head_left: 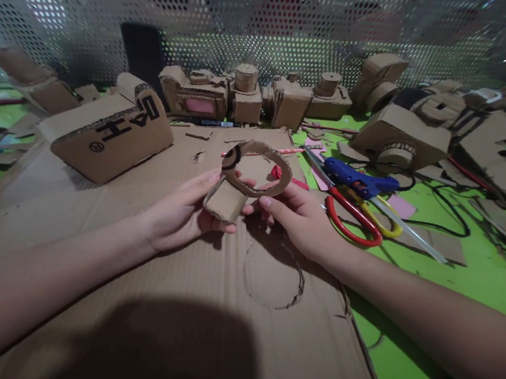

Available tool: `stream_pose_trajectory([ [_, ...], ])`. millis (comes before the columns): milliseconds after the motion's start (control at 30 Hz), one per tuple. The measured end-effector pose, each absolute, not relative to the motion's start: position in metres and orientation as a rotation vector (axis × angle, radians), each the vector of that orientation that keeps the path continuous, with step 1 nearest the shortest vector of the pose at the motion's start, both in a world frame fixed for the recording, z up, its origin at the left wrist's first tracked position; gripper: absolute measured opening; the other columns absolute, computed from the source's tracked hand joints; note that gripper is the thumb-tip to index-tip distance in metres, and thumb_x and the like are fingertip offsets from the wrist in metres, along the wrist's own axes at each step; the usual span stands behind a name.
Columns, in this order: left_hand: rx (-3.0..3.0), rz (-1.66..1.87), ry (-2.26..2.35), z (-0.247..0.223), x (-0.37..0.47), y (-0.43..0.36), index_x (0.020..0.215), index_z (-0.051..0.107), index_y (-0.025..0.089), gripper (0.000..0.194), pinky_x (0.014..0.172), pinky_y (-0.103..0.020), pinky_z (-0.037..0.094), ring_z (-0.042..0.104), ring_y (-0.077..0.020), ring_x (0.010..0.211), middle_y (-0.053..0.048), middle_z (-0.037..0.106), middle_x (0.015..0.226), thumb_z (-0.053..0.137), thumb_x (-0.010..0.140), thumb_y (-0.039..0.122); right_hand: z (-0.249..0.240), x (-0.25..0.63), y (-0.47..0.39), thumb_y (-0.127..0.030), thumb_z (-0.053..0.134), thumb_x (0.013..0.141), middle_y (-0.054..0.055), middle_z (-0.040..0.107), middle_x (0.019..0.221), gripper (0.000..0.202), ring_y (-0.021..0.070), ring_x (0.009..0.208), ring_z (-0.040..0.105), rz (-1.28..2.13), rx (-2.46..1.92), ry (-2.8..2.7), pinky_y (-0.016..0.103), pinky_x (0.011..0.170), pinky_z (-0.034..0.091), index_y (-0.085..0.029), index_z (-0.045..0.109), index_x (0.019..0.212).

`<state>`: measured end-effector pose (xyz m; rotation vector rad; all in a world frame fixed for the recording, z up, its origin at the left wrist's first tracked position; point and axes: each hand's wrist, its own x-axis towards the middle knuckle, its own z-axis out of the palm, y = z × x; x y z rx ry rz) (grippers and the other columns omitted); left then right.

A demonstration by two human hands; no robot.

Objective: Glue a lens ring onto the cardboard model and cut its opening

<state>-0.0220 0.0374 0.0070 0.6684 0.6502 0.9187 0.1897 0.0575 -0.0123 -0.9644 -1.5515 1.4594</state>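
My left hand (189, 205) is closed around a small rectangular cardboard block (225, 201), its fingers passing behind and under it. A flat cardboard ring (283, 178) with a dark printed mark stands against the block's upper edge. My right hand (305, 219) pinches the ring's lower right rim between thumb and fingers. Whether ring and block are joined I cannot tell. Both hands are above a large cardboard sheet (125, 297), which has a round outline (300, 284) partly cut into it below my right hand.
Red-and-yellow-handled scissors (352, 219) and a blue glue gun (358, 179) with its glue stick lie to the right on the green table (399, 354). A printed cardboard shape (114, 138) stands at left. Several cardboard camera models (288, 103) line the perforated metal screen (237, 30).
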Motion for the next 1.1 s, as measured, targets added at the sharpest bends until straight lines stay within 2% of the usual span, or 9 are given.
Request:
stream_pose_trajectory([
  [167, 0.624, 0.867, 0.655, 0.006, -0.022, 0.042, 0.122, 0.066, 0.018, 0.027, 0.077, -0.03, 0.066, 0.078, -0.0242, 0.096, -0.012, 0.077, 0.113, 0.048, 0.106, 0.031, -0.008, 0.185, 0.057, -0.03, 0.063, 0.089, -0.003, 0.062, 0.074, 0.011, 0.0088, 0.058, 0.054, 1.426, -0.959, -1.484, 0.023, 0.055, 0.043, -0.02, 0.062, 0.092],
  [267, 0.667, 0.888, 0.658, 0.007, -0.023, 0.04, 0.129, 0.063, 0.018, 0.034, 0.086, -0.034, 0.065, 0.077, -0.026, 0.101, -0.013, 0.076, 0.118, 0.056, 0.098, 0.029, -0.008, 0.186, 0.057, -0.029, 0.061, 0.09, -0.003, 0.061, 0.074, 0.009, 0.0091, 0.06, 0.052, 1.37, -0.98, -1.491, 0.023, 0.056, 0.043, -0.02, 0.063, 0.093],
  [367, 0.742, 0.937, 0.66, 0.008, -0.023, 0.036, 0.133, 0.063, 0.021, 0.046, 0.094, -0.035, 0.063, 0.076, -0.0242, 0.102, -0.01, 0.074, 0.124, 0.065, 0.087, 0.022, -0.01, 0.187, 0.058, -0.029, 0.06, 0.091, -0.003, 0.059, 0.071, 0.01, 0.0091, 0.058, 0.049, 1.366, -0.987, -1.495, 0.024, 0.055, 0.042, -0.02, 0.064, 0.091],
  [467, 0.79, 0.933, 0.658, 0.009, -0.023, 0.034, 0.129, 0.066, 0.023, 0.047, 0.089, -0.029, 0.063, 0.076, -0.0215, 0.102, -0.008, 0.075, 0.12, 0.074, 0.084, 0.021, -0.011, 0.187, 0.059, -0.029, 0.06, 0.091, -0.003, 0.061, 0.07, 0.012, 0.0093, 0.058, 0.049, 1.385, -1.015, -1.495, 0.024, 0.055, 0.042, -0.019, 0.066, 0.092],
  [667, 0.873, 0.949, 0.679, 0.003, -0.023, 0.035, 0.124, 0.071, 0.022, 0.057, 0.077, -0.027, 0.064, 0.076, -0.0215, 0.096, -0.008, 0.078, 0.113, 0.092, 0.074, 0.038, -0.012, 0.188, 0.058, -0.034, 0.063, 0.091, -0.001, 0.064, 0.079, 0.018, 0.0087, 0.06, 0.049, 1.457, -0.972, -1.436, 0.024, 0.055, 0.042, -0.019, 0.068, 0.099],
  [767, 0.935, 1.025, 0.703, 0.0, -0.02, 0.035, 0.12, 0.072, 0.02, 0.055, 0.08, -0.025, 0.061, 0.075, -0.0201, 0.096, -0.008, 0.078, 0.113, 0.092, 0.074, 0.042, -0.014, 0.192, 0.059, -0.045, 0.074, 0.085, -0.001, 0.065, 0.085, 0.031, 0.0105, 0.064, 0.054, 1.5, -0.896, -1.489, 0.025, 0.059, 0.046, -0.021, 0.066, 0.105],
  [900, 0.978, 1.049, 0.712, -0.002, -0.016, 0.032, 0.115, 0.07, 0.019, 0.053, 0.094, -0.033, 0.058, 0.074, -0.0263, 0.109, -0.009, 0.077, 0.117, 0.093, 0.073, 0.04, -0.016, 0.197, 0.06, -0.052, 0.088, 0.071, 0.003, 0.067, 0.093, 0.057, 0.0178, 0.082, 0.062, 1.416, -0.878, -1.701, 0.03, 0.073, 0.051, -0.024, 0.062, 0.114],
  [1000, 1.024, 1.005, 0.74, -0.004, -0.016, 0.031, 0.114, 0.066, 0.018, 0.055, 0.098, -0.033, 0.056, 0.072, -0.0275, 0.116, -0.009, 0.076, 0.116, 0.093, 0.072, 0.041, -0.014, 0.196, 0.058, -0.06, 0.084, 0.073, 0.005, 0.066, 0.097, 0.062, 0.0211, 0.09, 0.064, 1.426, -0.888, -1.73, 0.034, 0.08, 0.053, -0.024, 0.057, 0.116],
  [1100, 1.102, 0.99, 0.724, -0.009, -0.019, 0.032, 0.115, 0.063, 0.018, 0.054, 0.094, -0.032, 0.057, 0.072, -0.0268, 0.114, -0.009, 0.076, 0.116, 0.092, 0.075, 0.039, -0.012, 0.194, 0.056, -0.068, 0.079, 0.073, 0.006, 0.065, 0.101, 0.068, 0.0241, 0.095, 0.065, 1.46, -0.891, -1.717, 0.039, 0.085, 0.055, -0.023, 0.053, 0.117],
])
